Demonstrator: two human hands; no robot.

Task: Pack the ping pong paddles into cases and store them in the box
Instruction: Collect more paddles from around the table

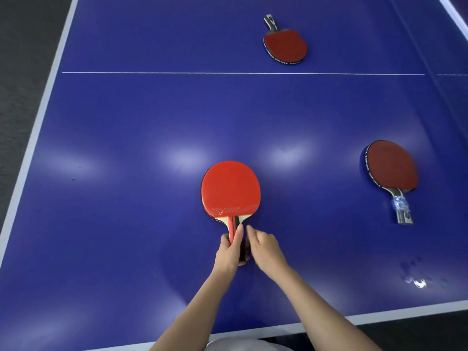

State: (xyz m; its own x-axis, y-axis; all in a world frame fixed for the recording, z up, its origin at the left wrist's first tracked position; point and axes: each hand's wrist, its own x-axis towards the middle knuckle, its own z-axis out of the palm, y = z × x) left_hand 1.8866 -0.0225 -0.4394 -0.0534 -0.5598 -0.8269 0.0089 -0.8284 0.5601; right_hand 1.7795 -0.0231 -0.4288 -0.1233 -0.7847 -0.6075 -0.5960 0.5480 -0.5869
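Observation:
A bright red paddle [231, 190] lies flat on the blue table, handle toward me, apparently stacked on a second paddle whose black edge shows below it. My left hand [229, 252] is closed around its handle. My right hand [263, 247] sits just right of the handle, fingers curled and touching its end; whether it grips is unclear. A darker red paddle [286, 44] lies far back, handle pointing away. Another dark red paddle [391, 168] lies at the right, its handle wrapped in clear tape. No case or box is in view.
The blue ping pong table [126, 148] has a white centre line across the far part and white borders at its left and near edges. Dark floor lies beyond the left edge. A small white scuff [419, 283] marks the near right surface.

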